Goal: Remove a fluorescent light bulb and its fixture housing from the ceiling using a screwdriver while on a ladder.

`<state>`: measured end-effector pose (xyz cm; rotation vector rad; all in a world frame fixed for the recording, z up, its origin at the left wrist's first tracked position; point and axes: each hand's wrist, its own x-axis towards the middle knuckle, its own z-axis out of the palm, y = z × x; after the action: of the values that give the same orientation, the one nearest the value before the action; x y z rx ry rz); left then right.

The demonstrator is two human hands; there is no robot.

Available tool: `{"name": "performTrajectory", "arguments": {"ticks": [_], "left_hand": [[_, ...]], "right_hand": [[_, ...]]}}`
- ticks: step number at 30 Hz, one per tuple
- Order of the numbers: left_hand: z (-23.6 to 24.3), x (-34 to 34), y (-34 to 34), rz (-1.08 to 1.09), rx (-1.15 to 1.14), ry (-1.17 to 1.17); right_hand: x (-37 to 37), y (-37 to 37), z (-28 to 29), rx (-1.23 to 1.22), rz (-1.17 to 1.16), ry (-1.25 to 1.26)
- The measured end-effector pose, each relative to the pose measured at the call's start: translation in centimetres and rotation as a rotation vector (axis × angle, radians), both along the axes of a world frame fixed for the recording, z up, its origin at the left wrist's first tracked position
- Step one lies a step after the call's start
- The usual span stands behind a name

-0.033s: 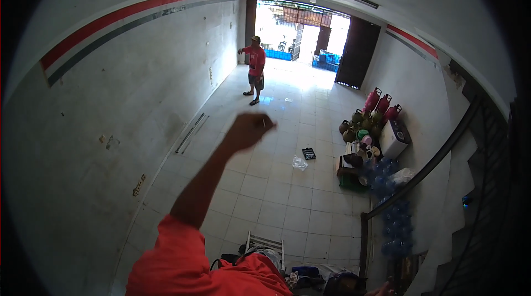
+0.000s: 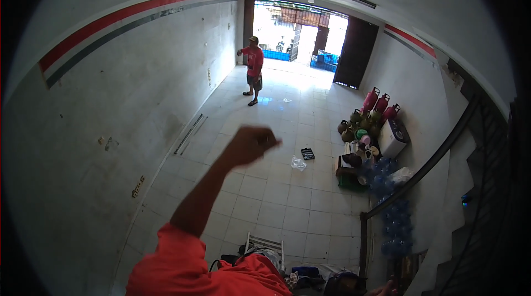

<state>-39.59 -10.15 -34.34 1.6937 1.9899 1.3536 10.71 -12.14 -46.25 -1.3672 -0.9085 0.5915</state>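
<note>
My left hand [image 2: 251,145], on a raised arm in a red sleeve, is in mid-air over the tiled floor. Its fingers curl together. A small dark bit shows between them, too small and blurred to name. At the lower right edge, only part of my right hand [image 2: 383,289] is in view, dim, with its fingers apart and nothing seen in it. A black bag-like thing [image 2: 345,284] lies beside it. Below my left arm are a white rack-like frame [image 2: 265,239] and a heap of dark cloth-like items [image 2: 307,277].
Far off, a person [image 2: 254,69] in a red shirt stands by the left wall with one arm raised. A black case [image 2: 307,154] and a clear plastic bag [image 2: 298,163] lie mid-floor. Gas cylinders [image 2: 371,99], blue water jugs [image 2: 397,227] and a stair handrail [image 2: 426,169] line the right.
My left hand has dropped slightly and shifted a little to the right, its fingers still curled. The right hand and the other person look nearly unchanged.
</note>
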Motion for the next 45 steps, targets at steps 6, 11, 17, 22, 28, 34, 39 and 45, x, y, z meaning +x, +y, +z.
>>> {"name": "performTrajectory", "arguments": {"ticks": [6,11,17,22,28,34,39,45], "left_hand": [[-0.8,7.5,-3.9,-0.605,-0.188,-0.194],[-10.0,7.2,-1.1,-0.533,-0.578,0.014],[-29.2,7.7,-3.7,-0.461,-1.286,-0.437],[-35.3,10.0,-9.1,-0.24,-1.607,-0.678],[-37.6,6.4,-8.1,-0.402,-1.464,-0.626],[-28.2,1.0,-0.6,-0.164,-0.386,-0.618],[-9.0,0.1,1.6,-0.133,0.093,-0.502],[6.1,-1.1,-2.0,-0.149,0.76,-0.489]], "right_hand": [[-3.1,0.2,7.3,0.124,0.115,0.064],[-5.4,0.3,7.7,0.109,0.299,-0.097],[-4.8,0.6,5.2,0.005,0.273,0.143],[-3.1,0.4,4.6,0.06,0.307,0.259],[-3.0,0.9,5.5,0.181,0.315,0.116],[-3.3,1.6,9.0,0.376,0.312,0.109],[-4.3,1.0,13.0,0.378,0.172,0.019],[-0.9,1.8,17.8,0.608,0.0,-0.206]]}}
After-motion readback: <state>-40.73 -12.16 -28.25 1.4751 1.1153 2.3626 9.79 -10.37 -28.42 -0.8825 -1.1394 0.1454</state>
